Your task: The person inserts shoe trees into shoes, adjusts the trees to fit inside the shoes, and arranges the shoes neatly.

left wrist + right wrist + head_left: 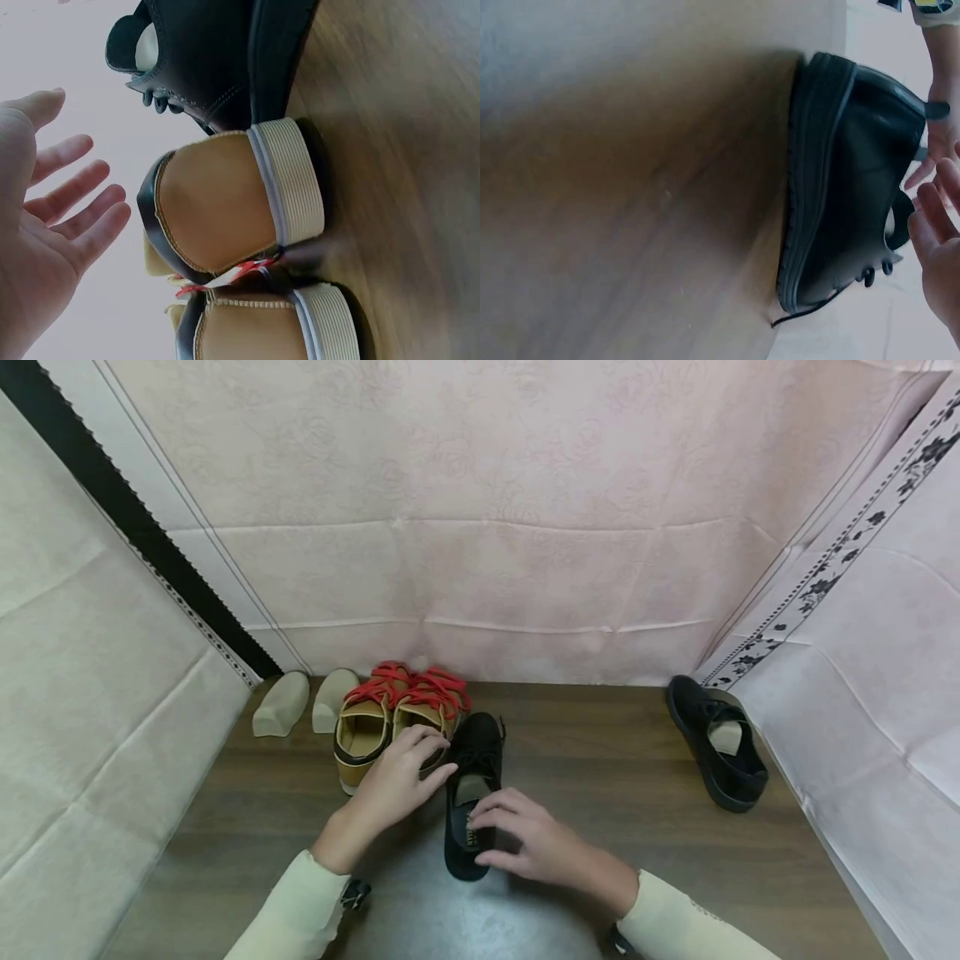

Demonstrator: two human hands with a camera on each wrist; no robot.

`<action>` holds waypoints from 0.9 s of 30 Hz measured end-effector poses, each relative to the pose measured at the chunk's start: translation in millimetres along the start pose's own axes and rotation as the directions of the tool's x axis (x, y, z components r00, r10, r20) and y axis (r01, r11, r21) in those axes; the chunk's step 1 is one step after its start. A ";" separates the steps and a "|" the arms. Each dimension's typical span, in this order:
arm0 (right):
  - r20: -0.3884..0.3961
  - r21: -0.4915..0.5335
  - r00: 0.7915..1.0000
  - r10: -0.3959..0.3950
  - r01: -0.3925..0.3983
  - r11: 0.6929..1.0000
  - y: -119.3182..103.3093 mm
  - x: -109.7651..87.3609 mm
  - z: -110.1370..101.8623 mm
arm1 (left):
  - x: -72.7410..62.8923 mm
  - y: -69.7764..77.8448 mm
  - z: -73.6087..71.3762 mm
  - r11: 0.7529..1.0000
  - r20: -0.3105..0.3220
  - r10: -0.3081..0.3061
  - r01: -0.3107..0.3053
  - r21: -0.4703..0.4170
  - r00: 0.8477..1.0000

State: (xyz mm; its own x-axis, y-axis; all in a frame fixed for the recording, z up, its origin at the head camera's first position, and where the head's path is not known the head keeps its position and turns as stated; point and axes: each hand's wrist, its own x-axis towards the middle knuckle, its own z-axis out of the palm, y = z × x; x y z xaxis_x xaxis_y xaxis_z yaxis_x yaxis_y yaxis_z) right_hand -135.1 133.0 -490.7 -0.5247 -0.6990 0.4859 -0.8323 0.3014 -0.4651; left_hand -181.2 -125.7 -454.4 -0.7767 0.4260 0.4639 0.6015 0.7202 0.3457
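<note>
On the floor in the middle of the head view stands a black lace-up shoe (480,747), a pale insert (471,789) showing in its opening. My right hand (525,839) hovers over its heel end, fingers loosely bent and holding nothing. Between this shoe and a pair of tan shoes is my left hand (401,781), with fingers spread and nothing gripped. It partly covers the right tan shoe (427,714); the left tan shoe (363,731) sits beside it, both with red laces. In the left wrist view, the palm of my left hand (52,202) faces their heels.
Two pale foam-like inserts (281,703) stand left of the tan shoes. At the far right another black shoe (690,722), also with a pale insert inside, stands near the right cloth wall (877,710). A pinkish cloth wall (480,568) closes off the back of the wooden floor (592,743).
</note>
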 end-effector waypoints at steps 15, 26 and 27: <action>0.026 -0.105 0.991 -0.129 0.131 0.986 -1.0 2.9 15.5 | -8.3 -13.4 -8.7 0.999 -0.008 0.018 -0.018 0.036 1.000; 0.014 -0.155 0.986 -0.165 0.165 0.974 3.4 0.5 20.4 | -18.8 -23.3 -10.7 0.996 -0.029 0.024 -0.021 0.088 0.999; 0.010 -0.154 0.986 -0.167 0.167 0.974 4.1 0.1 20.6 | -19.5 -24.2 -10.6 0.995 -0.031 0.026 -0.023 0.092 0.999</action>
State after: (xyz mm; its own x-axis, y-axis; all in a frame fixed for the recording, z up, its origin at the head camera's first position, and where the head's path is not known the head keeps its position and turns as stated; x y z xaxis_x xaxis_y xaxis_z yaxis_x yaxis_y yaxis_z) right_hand -134.9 120.9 -507.8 -0.3765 -0.7461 0.5492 -0.9256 0.2771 -0.2580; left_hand -178.6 -157.3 -463.2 -0.7545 0.4272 0.4983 0.5994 0.7577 0.2580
